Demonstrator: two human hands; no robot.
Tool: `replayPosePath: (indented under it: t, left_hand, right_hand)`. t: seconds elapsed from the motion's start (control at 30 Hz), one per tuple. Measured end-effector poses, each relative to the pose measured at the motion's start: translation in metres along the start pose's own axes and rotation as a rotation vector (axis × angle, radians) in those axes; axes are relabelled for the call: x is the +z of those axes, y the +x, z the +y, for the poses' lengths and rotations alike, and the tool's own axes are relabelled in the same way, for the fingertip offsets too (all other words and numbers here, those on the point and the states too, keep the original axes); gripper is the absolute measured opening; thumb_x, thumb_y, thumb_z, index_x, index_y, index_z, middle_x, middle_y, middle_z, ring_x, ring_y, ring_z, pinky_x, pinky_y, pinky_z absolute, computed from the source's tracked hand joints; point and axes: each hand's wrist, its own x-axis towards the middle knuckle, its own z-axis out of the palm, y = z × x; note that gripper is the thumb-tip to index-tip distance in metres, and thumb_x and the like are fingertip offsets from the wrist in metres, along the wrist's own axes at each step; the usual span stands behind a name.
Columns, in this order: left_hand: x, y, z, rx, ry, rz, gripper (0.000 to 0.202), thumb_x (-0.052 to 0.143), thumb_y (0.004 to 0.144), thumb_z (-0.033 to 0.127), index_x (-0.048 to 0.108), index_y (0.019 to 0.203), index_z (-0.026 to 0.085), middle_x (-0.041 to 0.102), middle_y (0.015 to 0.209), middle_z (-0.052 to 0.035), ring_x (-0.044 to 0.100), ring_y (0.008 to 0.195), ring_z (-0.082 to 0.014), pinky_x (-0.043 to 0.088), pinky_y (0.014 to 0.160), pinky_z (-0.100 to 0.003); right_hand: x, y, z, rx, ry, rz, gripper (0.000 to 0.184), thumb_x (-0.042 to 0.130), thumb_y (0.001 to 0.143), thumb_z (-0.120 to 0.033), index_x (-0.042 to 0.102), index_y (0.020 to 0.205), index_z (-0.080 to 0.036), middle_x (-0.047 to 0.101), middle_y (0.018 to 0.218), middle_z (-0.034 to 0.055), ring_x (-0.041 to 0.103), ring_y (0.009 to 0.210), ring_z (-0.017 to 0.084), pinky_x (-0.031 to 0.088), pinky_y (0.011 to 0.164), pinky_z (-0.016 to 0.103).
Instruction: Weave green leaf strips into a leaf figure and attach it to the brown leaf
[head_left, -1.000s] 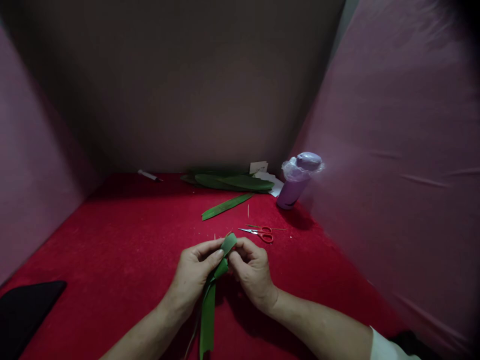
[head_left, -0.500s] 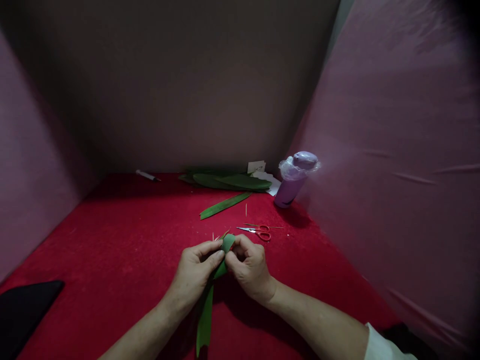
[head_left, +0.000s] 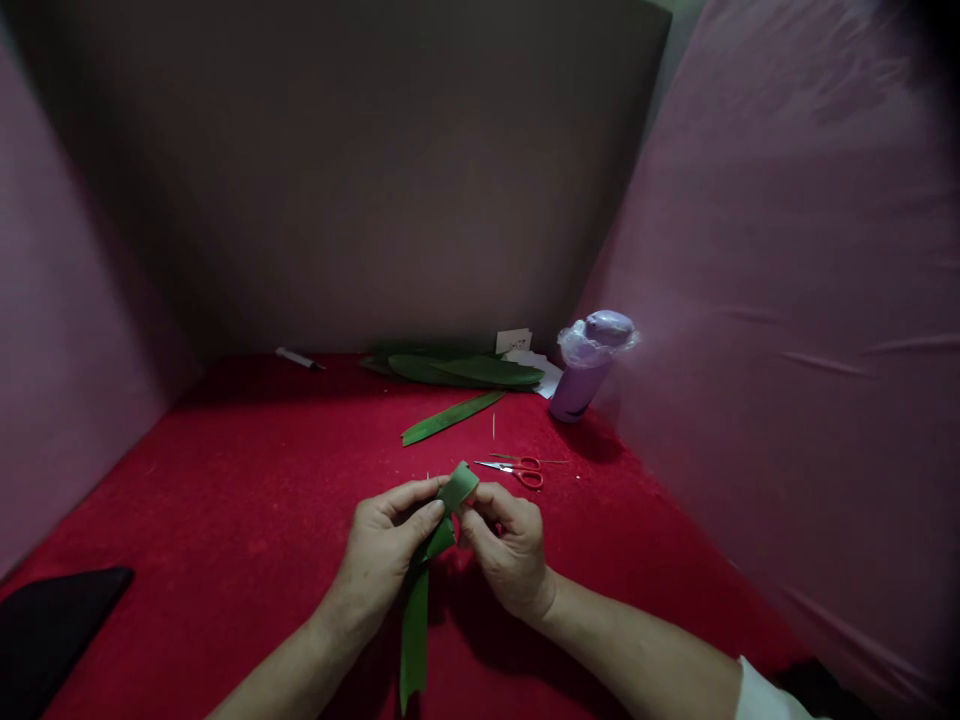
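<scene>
A long green leaf (head_left: 415, 630) is bent into a loop at its upper end, and its tail hangs down toward the front. My left hand (head_left: 390, 535) is closed, pinching the leaf between thumb and fingers on the left of the loop. My right hand (head_left: 510, 545) is closed at the loop's right side, thumb against forefinger, on the leaf's edge. Just beyond the right hand lie red-handled scissors (head_left: 525, 472), blades pointing left. A thin toothpick-like stick (head_left: 493, 426) lies farther back.
A cut leaf strip (head_left: 450, 418) lies in front of a pile of leaves (head_left: 465, 370) by the back wall. White cards (head_left: 544, 372) and a purple cup with clear plastic (head_left: 579, 385) stand at right. A syringe (head_left: 298, 358) is back left, a black object (head_left: 64, 630) front left.
The leaf loop looks wider and now opens more to the right. My right hand has shifted slightly right from my left. The view has tilted a little.
</scene>
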Motion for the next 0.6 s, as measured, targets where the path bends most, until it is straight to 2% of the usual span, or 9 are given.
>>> replayPosePath:
  t: [0.13,0.4,0.6]
  left_hand:
    - [0.0,-0.0014,-0.0021,0.023,0.045,-0.018,0.024,0.067,0.07,0.022,0.072,0.093,0.017,0.071,0.099,-0.0074,0.062,0.094,-0.0233,0.048,0.082,-0.03]
    - [-0.001,0.0037,-0.0077,0.078,0.169,-0.068,0.025,0.064,0.073,0.022,0.071,0.096,0.019,0.071,0.099,-0.0073,0.062,0.093,-0.0238,0.045,0.085,-0.033]
    - [0.0002,0.0007,-0.0061,-0.03,0.019,-0.064,0.027,0.068,0.07,0.023,0.071,0.096,0.019,0.072,0.096,-0.0066,0.063,0.093,-0.0234,0.047,0.082,-0.031]
  right_hand:
    - [-0.0006,0.0008,-0.0029,-0.051,-0.06,-0.017,0.011,0.051,0.078,-0.009,0.06,0.079,-0.016,0.04,0.053,-0.0055,0.035,0.044,0.006,0.029,0.044,0.019]
    - [-0.004,0.0035,-0.0022,-0.151,-0.215,-0.064,0.014,0.05,0.077,-0.007,0.06,0.083,-0.015,0.046,0.056,-0.0043,0.039,0.044,0.007,0.031,0.045,0.02]
    - [-0.0067,0.0048,0.0003,-0.252,-0.211,-0.063,0.013,0.051,0.074,-0.007,0.056,0.081,-0.017,0.043,0.055,-0.0057,0.038,0.044,0.006,0.031,0.045,0.019]
